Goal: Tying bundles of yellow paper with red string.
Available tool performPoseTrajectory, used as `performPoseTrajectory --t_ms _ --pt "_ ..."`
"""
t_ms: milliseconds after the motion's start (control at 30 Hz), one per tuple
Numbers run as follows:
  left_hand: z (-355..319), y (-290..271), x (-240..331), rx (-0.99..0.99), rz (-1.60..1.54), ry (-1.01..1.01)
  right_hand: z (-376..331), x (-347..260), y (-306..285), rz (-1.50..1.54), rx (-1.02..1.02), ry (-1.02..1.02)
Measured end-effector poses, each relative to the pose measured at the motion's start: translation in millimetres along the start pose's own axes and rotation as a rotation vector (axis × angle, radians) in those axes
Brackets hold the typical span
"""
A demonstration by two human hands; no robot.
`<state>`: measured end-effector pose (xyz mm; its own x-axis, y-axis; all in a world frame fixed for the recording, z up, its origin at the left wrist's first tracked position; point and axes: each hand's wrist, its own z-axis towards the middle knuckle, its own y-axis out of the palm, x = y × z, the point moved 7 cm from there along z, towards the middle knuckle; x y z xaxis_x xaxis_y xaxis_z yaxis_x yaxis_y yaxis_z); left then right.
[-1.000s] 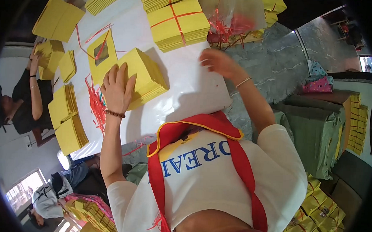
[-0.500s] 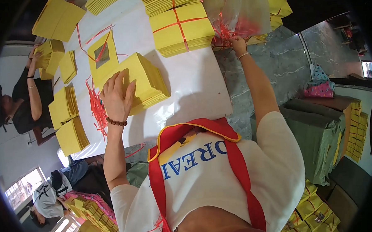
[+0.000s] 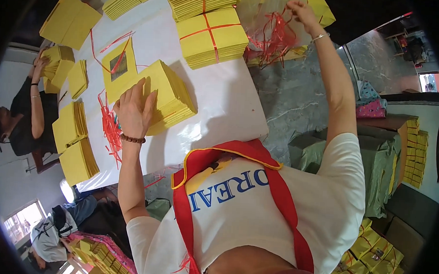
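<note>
My left hand [image 3: 133, 112] lies with its fingers spread over the near left corner of a thick stack of yellow paper [image 3: 170, 95] on the white-covered table. Beside that stack is a yellow sheet with a dark grey rectangle [image 3: 119, 64], a red strip lying across it. Off the table's far right corner, my right hand [image 3: 305, 16] is raised, thumb and fingers closed at the top of a tangle of red plastic strips [image 3: 277, 36]. A clear plastic bag [image 3: 249, 11] is around the strips. How many strands my fingers hold cannot be made out.
A yellow bundle tied crosswise with red strip [image 3: 214, 36] sits at the far side. Loose red strips [image 3: 112, 135] lie left of my left hand. More yellow stacks [image 3: 79, 160] line the left edge, where another person [image 3: 32, 109] handles paper. Green-wrapped bales [image 3: 370, 158] stand at right.
My right hand has moved up and to the right, and the red strips have been lifted and spread out beneath it. My left hand stays on the stack.
</note>
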<state>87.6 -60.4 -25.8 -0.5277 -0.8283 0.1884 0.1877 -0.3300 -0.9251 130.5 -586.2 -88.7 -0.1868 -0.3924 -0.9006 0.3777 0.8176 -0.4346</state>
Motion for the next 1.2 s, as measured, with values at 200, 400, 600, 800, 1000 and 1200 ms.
performPoseTrajectory --t_ms 200,400,600,800,1000,1200 --pt "-2 6 1 0.01 0.002 0.043 4 -105 -21 0.327 0.11 -0.063" --pt "-1 0 1 -0.029 -0.02 0.013 27 -92 -10 0.123 0.035 -0.126" --pt "7 -6 5 -0.032 -0.008 0.023 -2 -118 -5 0.759 -0.19 -0.174" --pt "30 -25 37 0.09 -0.33 0.176 -22 -131 -12 1.111 -0.414 -0.227" --pt "93 -8 184 0.152 -1.197 0.194 -92 -157 10 1.261 -0.555 -0.168" --pt "109 62 225 -0.066 -1.138 0.303 -135 -149 -35 1.089 -0.214 -0.311"
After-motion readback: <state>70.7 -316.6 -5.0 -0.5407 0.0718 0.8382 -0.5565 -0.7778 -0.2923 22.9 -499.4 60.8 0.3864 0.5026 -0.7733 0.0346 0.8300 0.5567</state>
